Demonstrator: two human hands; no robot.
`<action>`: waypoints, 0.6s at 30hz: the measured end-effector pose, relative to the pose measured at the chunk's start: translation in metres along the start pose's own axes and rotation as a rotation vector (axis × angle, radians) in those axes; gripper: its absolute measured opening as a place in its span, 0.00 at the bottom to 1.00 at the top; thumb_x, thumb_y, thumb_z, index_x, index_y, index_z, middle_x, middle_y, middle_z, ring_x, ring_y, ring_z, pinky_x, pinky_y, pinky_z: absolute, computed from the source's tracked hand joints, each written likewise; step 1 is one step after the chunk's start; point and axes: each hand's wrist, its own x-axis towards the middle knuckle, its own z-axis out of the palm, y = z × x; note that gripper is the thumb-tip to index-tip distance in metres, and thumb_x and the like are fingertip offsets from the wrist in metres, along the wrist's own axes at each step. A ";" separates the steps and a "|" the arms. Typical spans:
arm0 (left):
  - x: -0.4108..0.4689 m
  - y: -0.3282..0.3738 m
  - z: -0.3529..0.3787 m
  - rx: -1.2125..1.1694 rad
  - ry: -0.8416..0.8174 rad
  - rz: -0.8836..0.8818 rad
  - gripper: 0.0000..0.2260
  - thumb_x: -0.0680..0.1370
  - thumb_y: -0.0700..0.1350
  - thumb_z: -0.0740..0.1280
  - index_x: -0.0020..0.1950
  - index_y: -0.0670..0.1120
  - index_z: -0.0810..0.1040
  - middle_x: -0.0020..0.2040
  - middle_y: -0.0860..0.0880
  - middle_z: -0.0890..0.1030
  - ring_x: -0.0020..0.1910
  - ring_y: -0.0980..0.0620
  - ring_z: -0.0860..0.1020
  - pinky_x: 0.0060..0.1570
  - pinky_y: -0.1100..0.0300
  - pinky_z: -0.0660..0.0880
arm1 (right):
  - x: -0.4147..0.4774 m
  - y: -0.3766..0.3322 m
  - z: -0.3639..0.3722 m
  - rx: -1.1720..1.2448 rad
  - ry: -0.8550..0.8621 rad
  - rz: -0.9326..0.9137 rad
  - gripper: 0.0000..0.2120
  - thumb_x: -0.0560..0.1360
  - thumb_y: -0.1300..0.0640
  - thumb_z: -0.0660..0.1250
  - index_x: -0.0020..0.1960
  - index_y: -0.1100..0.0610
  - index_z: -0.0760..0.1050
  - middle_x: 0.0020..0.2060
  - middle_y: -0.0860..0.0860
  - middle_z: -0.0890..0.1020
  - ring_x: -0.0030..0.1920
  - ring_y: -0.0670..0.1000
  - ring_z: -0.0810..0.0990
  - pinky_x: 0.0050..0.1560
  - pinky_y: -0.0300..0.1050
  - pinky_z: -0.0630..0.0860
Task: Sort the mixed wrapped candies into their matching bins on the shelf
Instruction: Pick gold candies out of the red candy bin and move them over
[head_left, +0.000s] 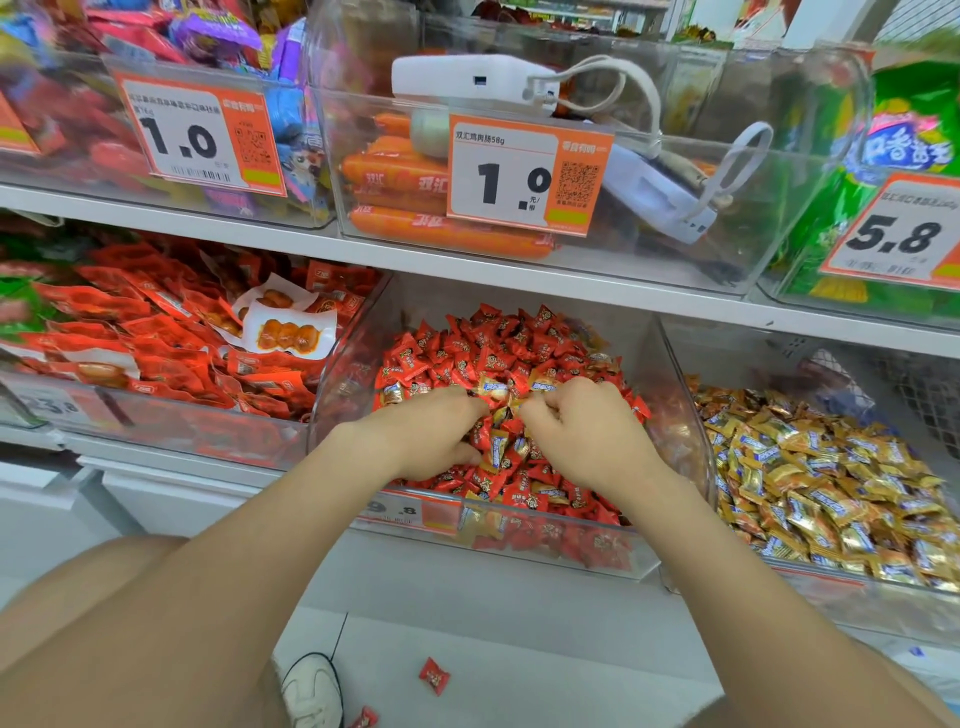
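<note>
Retail snack shop: white metal shelf (467, 265) carrying clear plastic bulk bins (670, 364), orange-and-white price tags (524, 176) with QR codes, packaged sausages, wrapped candies.

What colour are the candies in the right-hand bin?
The gold candies have blue-and-white labels; the head view shows them.

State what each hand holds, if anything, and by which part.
Cannot be told: the left hand and right hand curl into the mixed candies, hiding any grip.

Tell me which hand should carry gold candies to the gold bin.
Right, probably. The right hand is nearer the gold bin; the left hand would have to reach across it.
</note>
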 end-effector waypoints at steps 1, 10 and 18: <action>-0.001 0.000 0.000 -0.016 -0.003 -0.003 0.16 0.83 0.53 0.70 0.64 0.46 0.72 0.47 0.51 0.69 0.52 0.46 0.75 0.49 0.51 0.72 | 0.001 0.000 -0.001 0.011 -0.004 -0.015 0.28 0.82 0.44 0.62 0.28 0.56 0.60 0.21 0.50 0.61 0.24 0.50 0.59 0.29 0.48 0.61; -0.024 -0.010 -0.028 -0.261 0.090 -0.068 0.08 0.83 0.36 0.59 0.59 0.47 0.72 0.49 0.47 0.80 0.41 0.54 0.78 0.37 0.56 0.74 | 0.000 -0.009 -0.006 0.433 -0.185 0.115 0.08 0.85 0.58 0.66 0.54 0.62 0.82 0.40 0.57 0.86 0.35 0.52 0.87 0.33 0.49 0.84; -0.035 -0.009 -0.036 -0.227 0.218 -0.132 0.09 0.83 0.48 0.61 0.59 0.46 0.66 0.40 0.45 0.79 0.36 0.50 0.76 0.35 0.50 0.71 | 0.005 -0.009 0.020 -0.077 -0.148 -0.064 0.18 0.75 0.36 0.74 0.51 0.51 0.84 0.32 0.44 0.81 0.38 0.47 0.81 0.50 0.49 0.79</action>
